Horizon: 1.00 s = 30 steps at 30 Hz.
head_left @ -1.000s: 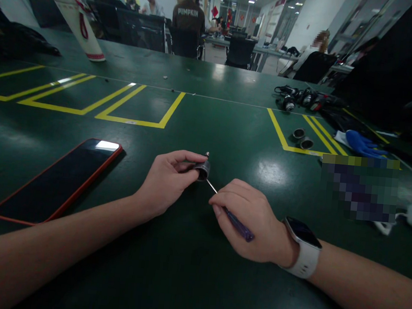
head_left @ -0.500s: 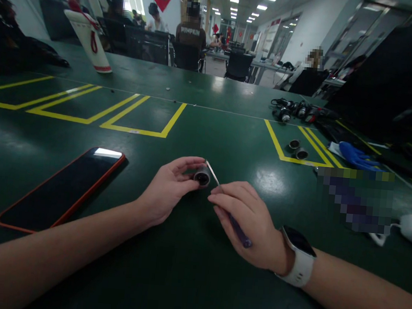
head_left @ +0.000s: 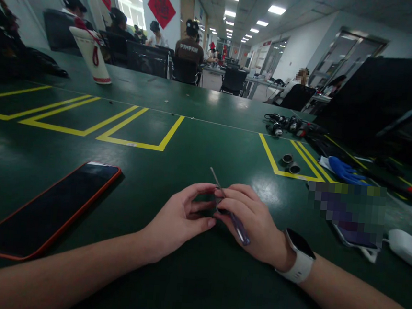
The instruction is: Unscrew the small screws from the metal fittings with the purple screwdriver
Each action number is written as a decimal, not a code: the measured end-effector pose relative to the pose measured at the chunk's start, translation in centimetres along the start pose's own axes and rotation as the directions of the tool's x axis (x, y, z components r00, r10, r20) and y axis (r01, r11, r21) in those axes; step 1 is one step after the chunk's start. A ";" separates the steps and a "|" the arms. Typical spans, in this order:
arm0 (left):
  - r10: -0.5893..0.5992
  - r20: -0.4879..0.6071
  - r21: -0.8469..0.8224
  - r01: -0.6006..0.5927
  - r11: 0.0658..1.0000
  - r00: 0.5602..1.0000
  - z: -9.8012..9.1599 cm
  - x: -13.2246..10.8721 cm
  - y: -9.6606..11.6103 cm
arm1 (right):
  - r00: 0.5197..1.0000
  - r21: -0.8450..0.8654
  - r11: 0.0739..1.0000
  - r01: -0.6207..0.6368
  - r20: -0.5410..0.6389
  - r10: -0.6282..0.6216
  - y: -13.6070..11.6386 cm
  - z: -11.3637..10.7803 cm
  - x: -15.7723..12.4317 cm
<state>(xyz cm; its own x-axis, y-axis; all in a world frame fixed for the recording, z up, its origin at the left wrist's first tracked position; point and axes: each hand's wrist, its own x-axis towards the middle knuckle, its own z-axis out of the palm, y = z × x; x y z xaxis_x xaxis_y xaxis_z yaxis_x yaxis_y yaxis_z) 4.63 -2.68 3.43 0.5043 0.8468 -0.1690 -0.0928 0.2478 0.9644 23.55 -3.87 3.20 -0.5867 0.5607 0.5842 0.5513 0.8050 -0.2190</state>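
Just in front of me, both hands meet around a small round metal fitting (head_left: 219, 206), mostly hidden behind fingers. My left hand (head_left: 180, 219) is curled at its left side, index finger and thumb reaching toward it. My right hand (head_left: 248, 221) holds a slim screwdriver (head_left: 240, 229) with a translucent purple handle and a thin metal shaft, which points up and to the left past the fingertips. The right fingers also touch the fitting. A watch with a pale strap is on the right wrist.
A phone in an orange case (head_left: 50, 208) lies left. Two similar metal fittings (head_left: 294, 168) stand by yellow tape at right. Beyond are blue gloves (head_left: 345, 170), black cabled parts (head_left: 277, 128) and a white charger (head_left: 409, 249). A paper cup (head_left: 92, 58) stands at back left; people sit beyond.
My left hand and the fitting have moved right, up against the right fingers, which now cover most of it. The screwdriver's tip has left the fitting's rim and points away. The view has tilted up.
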 end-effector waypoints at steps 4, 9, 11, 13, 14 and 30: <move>-0.051 0.005 0.086 0.050 0.995 0.999 -0.6 0.0 0.1 | 0.984 -0.149 0.980 -0.131 -0.144 0.109 3.8 -1.4 0.3; -0.104 0.066 0.198 0.089 0.976 0.992 -0.7 -0.2 0.4 | 0.900 -0.411 0.812 -0.414 -0.321 0.297 11.5 -4.5 0.5; -0.116 0.073 0.217 0.098 0.971 0.991 -0.8 -0.2 0.5 | 0.853 -0.502 0.691 -0.520 -0.353 0.384 14.3 -5.7 0.5; -0.125 0.084 0.238 0.102 0.966 0.989 -0.9 -0.1 0.5 | 0.831 -0.529 0.641 -0.556 -0.377 0.409 16.4 -6.4 0.4; -0.132 0.092 0.253 0.105 0.962 0.987 -1.0 -0.1 0.6 | 0.830 -0.544 0.627 -0.558 -0.369 0.419 17.1 -6.5 0.3; -0.028 0.119 0.393 -0.021 0.919 0.992 -0.8 0.1 0.0 | 0.833 -0.739 0.563 -0.370 0.005 0.554 19.1 -4.3 -1.2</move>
<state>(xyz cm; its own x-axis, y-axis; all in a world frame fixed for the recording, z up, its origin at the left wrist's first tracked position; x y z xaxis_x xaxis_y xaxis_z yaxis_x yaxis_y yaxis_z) 3.94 -2.24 3.23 0.6054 0.7775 -0.1706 0.2416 0.0247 0.9701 37.33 10.04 1.67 -0.1862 0.9136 0.3614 0.9657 0.1025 0.2384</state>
